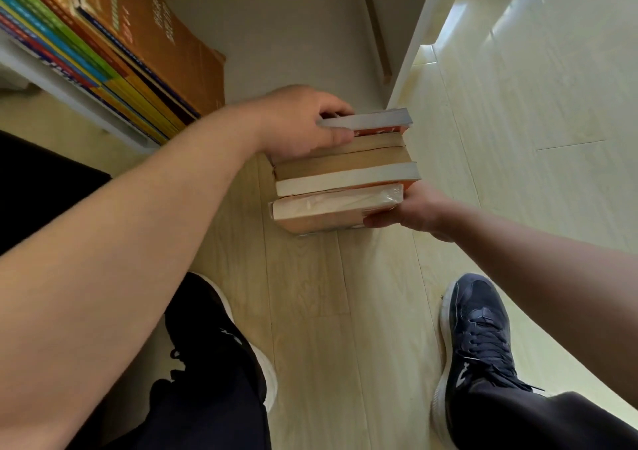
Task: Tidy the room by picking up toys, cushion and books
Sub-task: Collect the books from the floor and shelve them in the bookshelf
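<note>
In front of the white bookshelf (69, 94), a person holds a stack of books (345, 173) btwn both hands, up off the pale wood-look floor (310, 311), page edges facing the camera. Stack is approx five vols: top book (376, 119) has grey page edges w/ a red cover showing just under it, then two tan-edged ones, a white-edged one, and a bottom book (331, 208) in shiny clear wrap w/ an orange cover. Left hand (297, 121) is at the stack's upper left end, fingers curled over the top book and thumb pressed against the page edges, pinching it. Right hand (414, 211) grips the stack at its lower right corner, thumb lying along the bottom book's cover; its fingers are hidden behind the stack, so their exact lie can't be told. Stack sits just beside a white upright panel (421, 35) of the shelf unit, top book's far corner near touching it. To the upper left, a row of thin bright-spined books (69, 45) leans on the shelf, w/ a larger brown book (155, 35) at the row's right end. Below, the left shoe (207, 311) is black w/ a white sole, the right shoe (480, 318) dark navy w/ laces, both flat on the floor, well apart
</note>
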A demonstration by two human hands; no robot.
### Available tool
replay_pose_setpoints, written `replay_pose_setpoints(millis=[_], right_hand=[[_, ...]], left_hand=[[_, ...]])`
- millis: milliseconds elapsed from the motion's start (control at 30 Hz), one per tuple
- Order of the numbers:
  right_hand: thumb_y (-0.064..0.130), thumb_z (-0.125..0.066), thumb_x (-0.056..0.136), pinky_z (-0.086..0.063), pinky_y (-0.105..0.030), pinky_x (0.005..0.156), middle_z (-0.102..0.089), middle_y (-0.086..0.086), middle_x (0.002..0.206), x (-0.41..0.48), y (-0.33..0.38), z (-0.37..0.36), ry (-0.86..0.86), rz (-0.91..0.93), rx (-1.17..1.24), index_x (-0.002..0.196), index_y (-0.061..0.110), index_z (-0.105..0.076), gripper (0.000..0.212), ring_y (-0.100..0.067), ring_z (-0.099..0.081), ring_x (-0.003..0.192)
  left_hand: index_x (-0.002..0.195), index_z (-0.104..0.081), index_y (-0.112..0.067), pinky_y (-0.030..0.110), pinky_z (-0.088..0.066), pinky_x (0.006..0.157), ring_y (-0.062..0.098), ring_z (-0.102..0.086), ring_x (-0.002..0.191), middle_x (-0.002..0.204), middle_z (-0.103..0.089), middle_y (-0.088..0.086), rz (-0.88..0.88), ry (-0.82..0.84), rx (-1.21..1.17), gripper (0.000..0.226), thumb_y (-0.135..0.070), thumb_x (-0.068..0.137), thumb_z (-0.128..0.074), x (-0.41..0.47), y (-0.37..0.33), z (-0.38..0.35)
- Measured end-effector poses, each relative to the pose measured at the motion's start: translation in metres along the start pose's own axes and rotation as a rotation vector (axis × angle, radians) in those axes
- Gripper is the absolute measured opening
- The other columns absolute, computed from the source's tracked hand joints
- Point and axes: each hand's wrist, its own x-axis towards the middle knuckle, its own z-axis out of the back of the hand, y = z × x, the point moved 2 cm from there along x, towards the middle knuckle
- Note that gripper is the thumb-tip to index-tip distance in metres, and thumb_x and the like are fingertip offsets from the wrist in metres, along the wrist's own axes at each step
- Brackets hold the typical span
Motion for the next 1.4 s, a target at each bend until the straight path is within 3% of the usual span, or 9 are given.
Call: replay_pose_setpoints(millis=[167,267,400,500,600,867,1033,1300,1400], right_hand=[[0.008,-0.088,0.072,-0.055,-0.014,0.084,-0.063,0.011,0.121,-0.018,0.022,0.006,-0.102,0.169,-0.009,0.154,0.027,-0.027,0.104,0.005,-0.063,0.107],[0.017,-0.089,0.073,-0.053,-0.015,0.088,-0.055,0.019,0.128,-0.028,0.034,0.007,-0.203,0.262,-0.085,0.158,0.037,-0.008,0.12,0.01,-0.059,0.11],[0.038,-0.089,0.071,-0.045,-0.038,0.109,-0.039,0.008,0.153,-0.036,0.029,0.002,-0.418,0.329,-0.306,0.16,0.036,0.001,0.127,-0.007,-0.042,0.135],[0.038,-0.085,0.077,-0.045,-0.03,0.103,-0.035,0.004,0.155,-0.039,0.026,-0.007,-0.494,0.403,-0.369,0.16,0.038,-0.002,0.117,0.0,-0.036,0.131],[0.044,-0.077,0.083,-0.046,-0.037,0.106,-0.027,-0.001,0.16,-0.038,0.025,-0.007,-0.495,0.429,-0.514,0.159,0.039,-0.016,0.097,-0.016,-0.036,0.14],[0.057,-0.068,0.084,-0.052,-0.047,0.102,-0.024,0.0,0.161,-0.033,0.019,-0.004,-0.433,0.415,-0.469,0.154,0.041,-0.028,0.082,-0.022,-0.04,0.139],[0.048,-0.053,0.098,-0.052,-0.039,0.103,-0.047,0.006,0.147,-0.035,0.021,0.002,-0.537,0.47,-0.116,0.133,0.032,-0.057,0.039,-0.01,-0.05,0.132],[0.033,-0.058,0.101,-0.057,-0.042,0.095,-0.048,0.029,0.127,-0.034,0.025,0.004,-0.522,0.441,0.004,0.112,0.031,-0.052,0.012,-0.019,-0.062,0.119],[0.035,-0.056,0.102,-0.056,-0.033,0.094,-0.049,0.019,0.131,-0.033,0.019,0.009,-0.562,0.445,-0.042,0.111,0.031,-0.051,0.011,-0.022,-0.059,0.122]], left_hand=[[0.137,-0.056,-0.034,0.029,-0.039,0.078,0.012,-0.053,0.099,0.114,-0.063,-0.01,-0.024,-0.155,0.066,0.039,-0.047,0.1,-0.05,-0.007,0.005,-0.002],[0.139,-0.052,-0.032,0.031,-0.041,0.081,0.013,-0.052,0.1,0.117,-0.062,-0.008,-0.01,-0.209,0.143,0.038,-0.042,0.102,-0.048,-0.012,0.009,-0.004],[0.147,-0.038,-0.031,0.046,-0.038,0.106,0.023,-0.045,0.126,0.138,-0.052,-0.001,-0.015,-0.262,0.263,0.06,-0.061,0.096,-0.045,-0.023,0.017,-0.017],[0.157,-0.007,-0.027,0.047,-0.018,0.117,0.026,-0.024,0.142,0.155,-0.029,0.002,0.032,-0.164,0.337,0.122,-0.093,0.062,-0.047,-0.033,0.014,-0.03],[0.156,0.003,-0.028,0.044,-0.015,0.116,0.026,-0.021,0.14,0.153,-0.024,0.002,0.041,-0.187,0.377,0.144,-0.094,0.044,-0.057,-0.032,0.014,-0.04],[0.154,-0.013,-0.025,0.044,-0.024,0.107,0.026,-0.034,0.131,0.144,-0.037,0.004,-0.017,-0.34,0.412,0.133,-0.081,0.05,-0.074,-0.026,0.02,-0.048],[0.155,-0.01,-0.026,0.044,-0.023,0.109,0.026,-0.032,0.132,0.145,-0.036,0.003,-0.017,-0.336,0.408,0.135,-0.082,0.05,-0.074,-0.025,0.022,-0.049],[0.152,0.014,-0.051,0.046,-0.02,0.111,0.03,-0.026,0.135,0.153,-0.021,0.005,-0.07,-0.319,0.515,0.122,-0.087,0.062,-0.06,-0.025,0.023,-0.047],[0.151,0.014,-0.053,0.047,-0.017,0.113,0.03,-0.021,0.138,0.16,-0.009,0.001,-0.077,-0.31,0.512,0.12,-0.088,0.062,-0.058,-0.024,0.024,-0.046]])
